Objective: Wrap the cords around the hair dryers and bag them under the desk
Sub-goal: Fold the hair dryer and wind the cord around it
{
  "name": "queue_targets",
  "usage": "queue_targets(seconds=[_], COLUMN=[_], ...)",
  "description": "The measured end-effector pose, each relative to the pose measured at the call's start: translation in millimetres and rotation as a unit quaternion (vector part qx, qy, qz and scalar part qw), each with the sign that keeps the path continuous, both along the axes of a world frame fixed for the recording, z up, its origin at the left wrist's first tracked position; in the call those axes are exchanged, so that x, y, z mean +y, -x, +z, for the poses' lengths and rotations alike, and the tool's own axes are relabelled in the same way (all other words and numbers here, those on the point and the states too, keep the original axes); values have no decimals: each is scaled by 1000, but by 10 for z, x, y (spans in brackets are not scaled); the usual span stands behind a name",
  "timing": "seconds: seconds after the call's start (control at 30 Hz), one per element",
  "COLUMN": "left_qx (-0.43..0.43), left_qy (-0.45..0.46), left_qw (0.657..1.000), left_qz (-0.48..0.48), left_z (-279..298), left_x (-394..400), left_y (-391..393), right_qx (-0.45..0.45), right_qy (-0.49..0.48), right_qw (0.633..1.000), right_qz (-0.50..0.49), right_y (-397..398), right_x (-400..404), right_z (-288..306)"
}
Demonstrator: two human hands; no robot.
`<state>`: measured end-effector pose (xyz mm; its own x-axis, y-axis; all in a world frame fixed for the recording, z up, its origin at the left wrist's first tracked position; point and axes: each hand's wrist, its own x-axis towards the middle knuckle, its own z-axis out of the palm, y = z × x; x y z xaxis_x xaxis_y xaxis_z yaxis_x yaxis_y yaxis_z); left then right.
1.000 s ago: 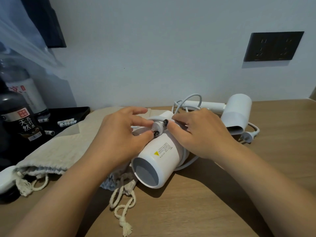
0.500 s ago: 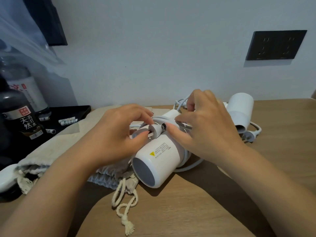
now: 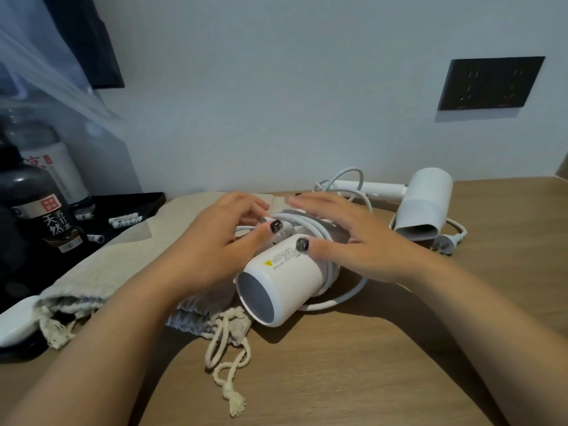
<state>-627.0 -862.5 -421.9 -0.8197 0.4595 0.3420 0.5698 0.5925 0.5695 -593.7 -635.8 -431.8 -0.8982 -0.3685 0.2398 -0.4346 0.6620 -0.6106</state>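
A white hair dryer (image 3: pixel 284 279) lies on its side on the wooden counter (image 3: pixel 353 370), with its round end toward the person. Its white cord (image 3: pixel 310 224) is wound around its back part, and one loop (image 3: pixel 347 298) sags onto the counter.

The left hand (image 3: pixel 215 244) sits on the left side of the dryer. Its thumb presses on the cord on top, and its fingers curl around the wraps. So this grip is closed on the cord.

The right hand (image 3: pixel 353 238) lies flat over the wound cord. Its fingers are straight and its thumb touches the dryer. This grip is open.

A cloth bag (image 3: pixel 101 265) with a rope string (image 3: pixel 227 358) lies to the left, partly under the dryer. A second hair dryer (image 3: pixel 421 207) lies near the wall on the right, with its plug (image 3: pixel 444 243) beside it.
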Motion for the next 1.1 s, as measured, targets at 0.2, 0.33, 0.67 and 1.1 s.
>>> queue_targets(seconds=[0.2,0.33,0.67,1.1], left_qx=[-16,-123,-201,-53], left_qy=[-50,-211,-321,-142], left_qw=[998,967,921,980], left_qz=[32,68,89,128], left_z=[-56,-67,-130,-48], left_x=[-3,37,110,-35], left_y=[51,66,77,119], right_qx=[15,24,25,29], right_qy=[-87,-97,-63,-64], right_qw=[996,995,998,997], right_qz=[3,4,-8,-14], right_y=[-27,-54,-69,-51], right_x=[-4,-6,-22,-43], right_z=[60,59,9,1])
